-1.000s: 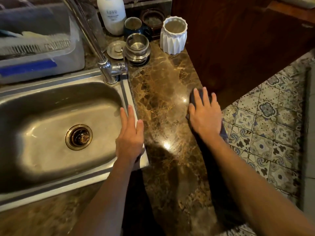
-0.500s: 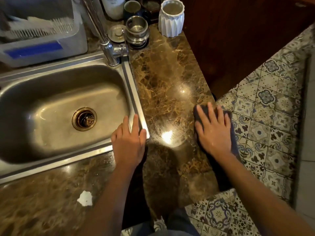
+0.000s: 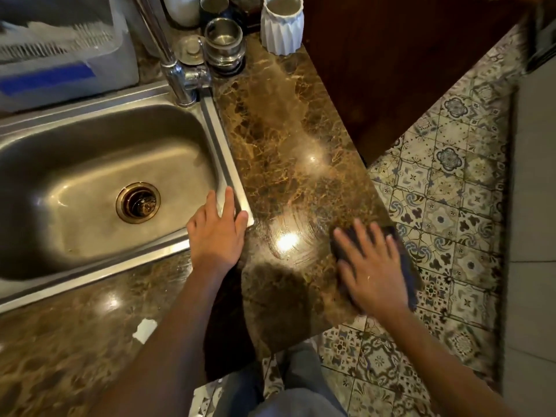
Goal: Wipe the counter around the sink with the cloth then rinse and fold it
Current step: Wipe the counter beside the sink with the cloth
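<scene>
A brown marbled counter (image 3: 288, 139) runs beside one steel sink (image 3: 216, 145) with a single drain (image 3: 138, 202) and one tap (image 3: 180, 76) at its back corner. Behind stand one white ribbed vase (image 3: 282, 24), one steel cup (image 3: 223, 40) and one clear plastic bin (image 3: 60, 55). The left hand (image 3: 217, 233) lies flat, fingers extended, on the sink's near right corner, holding nothing. The right hand (image 3: 368, 266) presses spread and flat on one dark cloth (image 3: 404, 266) at the counter's right edge, above patterned floor tiles (image 3: 451, 191). One white scrap (image 3: 145, 330) lies near the front.
</scene>
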